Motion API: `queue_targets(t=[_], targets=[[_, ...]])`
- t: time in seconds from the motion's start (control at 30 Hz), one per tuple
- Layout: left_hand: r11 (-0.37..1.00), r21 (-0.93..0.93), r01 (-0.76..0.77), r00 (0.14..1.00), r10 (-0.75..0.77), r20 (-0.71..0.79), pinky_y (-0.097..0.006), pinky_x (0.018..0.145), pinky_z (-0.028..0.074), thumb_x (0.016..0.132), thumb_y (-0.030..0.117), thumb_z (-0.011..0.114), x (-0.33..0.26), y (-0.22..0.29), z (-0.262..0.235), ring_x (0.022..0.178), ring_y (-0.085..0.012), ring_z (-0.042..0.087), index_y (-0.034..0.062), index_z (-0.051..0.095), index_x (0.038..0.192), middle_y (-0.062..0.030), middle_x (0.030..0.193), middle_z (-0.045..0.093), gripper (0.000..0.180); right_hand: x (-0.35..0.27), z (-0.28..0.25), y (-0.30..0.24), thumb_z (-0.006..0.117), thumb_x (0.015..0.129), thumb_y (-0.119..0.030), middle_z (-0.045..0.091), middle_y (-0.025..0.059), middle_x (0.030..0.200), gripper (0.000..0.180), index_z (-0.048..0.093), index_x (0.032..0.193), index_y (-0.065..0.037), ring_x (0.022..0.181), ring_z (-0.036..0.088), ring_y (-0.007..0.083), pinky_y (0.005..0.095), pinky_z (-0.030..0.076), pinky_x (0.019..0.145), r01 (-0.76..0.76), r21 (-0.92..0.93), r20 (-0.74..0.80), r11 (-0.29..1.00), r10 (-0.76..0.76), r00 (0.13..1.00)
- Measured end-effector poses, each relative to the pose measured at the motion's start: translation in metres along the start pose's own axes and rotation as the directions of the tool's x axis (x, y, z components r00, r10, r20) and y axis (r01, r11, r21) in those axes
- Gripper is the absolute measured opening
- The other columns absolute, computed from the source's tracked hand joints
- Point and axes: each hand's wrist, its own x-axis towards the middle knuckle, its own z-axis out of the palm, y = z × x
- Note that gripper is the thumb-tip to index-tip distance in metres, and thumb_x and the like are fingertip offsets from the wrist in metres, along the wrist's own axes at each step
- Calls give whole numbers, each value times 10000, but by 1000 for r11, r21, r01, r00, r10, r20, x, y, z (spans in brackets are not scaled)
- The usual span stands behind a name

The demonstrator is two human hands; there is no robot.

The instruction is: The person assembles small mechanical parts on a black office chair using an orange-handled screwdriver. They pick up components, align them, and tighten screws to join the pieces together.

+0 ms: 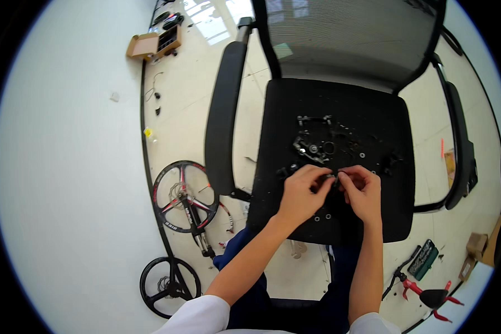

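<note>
Both of my hands meet over the front half of a black chair seat (284, 106). The fingertips of my left hand (301, 192) and my right hand (364, 193) pinch a small dark part (335, 177) between them; its shape is mostly hidden by the fingers. Just beyond them lie a silver-and-black metal mechanism (306, 148), a dark ring (329, 147) and a slim metal bracket (314, 119). A pale washer (362, 155) and a black part (393, 161) rest to the right. Closer to me, another small washer (328, 216) lies on the seat.
Armrests flank the seat, the left one (224, 117) and the right one (461, 145). A red-and-black spoked wheel (160, 209) and a black wheel (145, 281) lie at left. An open cardboard box (145, 45) sits far left; a green tool case (423, 260) lies right.
</note>
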Motion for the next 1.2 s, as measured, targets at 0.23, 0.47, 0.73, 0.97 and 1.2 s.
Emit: queue_targets(t=[0.23, 0.47, 0.73, 0.97, 1.2], targets=[[985, -153, 77, 997, -81, -20, -205, 558, 456, 863, 92, 701, -5, -1, 17, 628, -75, 592, 0, 692, 964, -36, 784, 647, 137, -9, -46, 21, 674, 770, -46, 627, 110, 942, 137, 691, 906, -41, 880, 604, 295, 381, 477, 768, 174, -707, -158, 685, -393, 906], [829, -515, 218, 975, -208, 78, -203, 593, 441, 1015, 215, 496, 9, -12, 13, 678, -71, 555, 26, 614, 1005, -12, 732, 580, 223, -23, -20, 13, 675, 666, -11, 587, 59, 1006, 260, 734, 901, -107, 1034, 537, 254, 408, 398, 895, 352, -747, 200, 564, -314, 928], [564, -708, 425, 891, -397, 219, -236, 382, 249, 1049, 346, 382, 14, 6, 1, 417, -62, 294, 91, 455, 925, 24, 559, 323, 293, -16, -18, 5, 753, 702, -114, 588, 43, 956, 191, 710, 887, -99, 954, 560, 244, 401, 422, 838, 401, -726, 255, 559, -322, 912], [491, -684, 540, 827, -460, 323, -211, 431, 257, 1040, 358, 363, 13, -2, 0, 472, -68, 327, 49, 505, 994, 24, 624, 340, 343, -14, -16, 21, 724, 765, -103, 578, 108, 879, 148, 655, 885, -51, 854, 582, 303, 387, 470, 755, 371, -715, 215, 592, -320, 923], [462, -689, 559, 819, -441, 368, -312, 608, 476, 1033, 275, 364, 12, 1, 0, 742, -171, 570, -8, 548, 1168, -56, 797, 551, 364, -4, -11, 15, 623, 895, -52, 605, 63, 797, 64, 600, 923, 1, 670, 609, 156, 264, 475, 615, 306, -338, -69, 890, -347, 935]])
